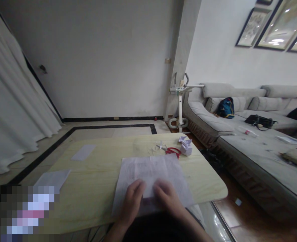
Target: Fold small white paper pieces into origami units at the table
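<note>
A large sheet of thin white paper [161,165] lies near the table's front edge, with faint creases across it. Above it, a smaller piece of white paper [148,191] spans the gap between my hands. My left hand [134,194] is closed at that piece's left edge, thumb on top. At the right edge my right hand [166,195] is also closed, its fingertips smeared by motion. Just beyond the large sheet lie red-handled scissors [173,151], their blades pointing left among thin pale strips. Folded white paper shapes [186,147] stand to the scissors' right.
On the left of the wooden table [100,181] lie a small paper [83,152] and a bigger sheet [54,177], partly behind a blurred patch. A grey sofa [254,158] with a blue backpack [226,107] stands right; an exercise machine [180,104] is behind the table.
</note>
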The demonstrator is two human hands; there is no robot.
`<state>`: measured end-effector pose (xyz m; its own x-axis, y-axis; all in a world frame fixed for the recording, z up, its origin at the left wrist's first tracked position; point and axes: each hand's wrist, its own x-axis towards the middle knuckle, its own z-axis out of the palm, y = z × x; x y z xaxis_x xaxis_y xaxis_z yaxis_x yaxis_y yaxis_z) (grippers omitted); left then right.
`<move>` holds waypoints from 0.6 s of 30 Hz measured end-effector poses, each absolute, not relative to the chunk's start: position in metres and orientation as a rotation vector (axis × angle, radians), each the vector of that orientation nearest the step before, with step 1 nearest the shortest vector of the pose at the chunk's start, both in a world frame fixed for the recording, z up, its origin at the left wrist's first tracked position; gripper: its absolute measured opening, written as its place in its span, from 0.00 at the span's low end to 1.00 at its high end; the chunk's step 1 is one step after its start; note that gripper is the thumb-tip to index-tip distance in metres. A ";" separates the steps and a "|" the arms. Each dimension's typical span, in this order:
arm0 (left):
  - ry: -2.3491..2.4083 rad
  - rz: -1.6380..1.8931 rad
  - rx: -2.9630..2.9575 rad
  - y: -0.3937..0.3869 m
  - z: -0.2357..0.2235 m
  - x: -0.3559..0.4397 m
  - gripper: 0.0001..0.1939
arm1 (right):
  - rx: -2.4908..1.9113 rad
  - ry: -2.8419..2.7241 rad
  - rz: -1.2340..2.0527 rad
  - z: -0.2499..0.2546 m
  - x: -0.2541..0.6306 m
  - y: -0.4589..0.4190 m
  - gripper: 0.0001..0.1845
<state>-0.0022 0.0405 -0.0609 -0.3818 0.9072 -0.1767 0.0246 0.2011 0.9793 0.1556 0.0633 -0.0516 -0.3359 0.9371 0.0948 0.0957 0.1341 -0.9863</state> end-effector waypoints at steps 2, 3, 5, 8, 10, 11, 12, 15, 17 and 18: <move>1.615 1.304 0.897 0.040 -0.059 -0.002 0.22 | -1.032 -1.603 1.295 -0.049 0.156 0.063 0.15; 1.609 1.310 0.897 0.040 -0.059 -0.002 0.22 | -1.035 -1.604 1.290 -0.048 0.156 0.063 0.15; 1.597 1.329 0.896 0.040 -0.059 -0.002 0.21 | -1.041 -1.609 1.283 -0.047 0.156 0.062 0.15; 1.589 1.334 0.896 0.040 -0.060 -0.002 0.20 | -1.037 -1.622 1.287 -0.048 0.156 0.062 0.15; 1.590 1.321 0.896 0.041 -0.061 -0.002 0.20 | -1.023 -1.626 1.294 -0.049 0.156 0.062 0.16; 1.593 1.315 0.894 0.041 -0.061 -0.002 0.20 | -1.017 -1.624 1.299 -0.050 0.156 0.062 0.16; 1.598 1.309 0.891 0.041 -0.061 -0.002 0.20 | -1.012 -1.620 1.305 -0.051 0.156 0.063 0.16; 1.606 1.302 0.891 0.041 -0.061 -0.002 0.20 | -1.008 -1.607 1.307 -0.053 0.156 0.064 0.16; 1.602 1.302 0.899 0.041 -0.059 -0.002 0.20 | -0.996 -1.610 1.299 -0.054 0.156 0.063 0.16; 1.598 1.300 0.902 0.040 -0.059 -0.002 0.21 | -0.986 -1.613 1.300 -0.054 0.156 0.063 0.16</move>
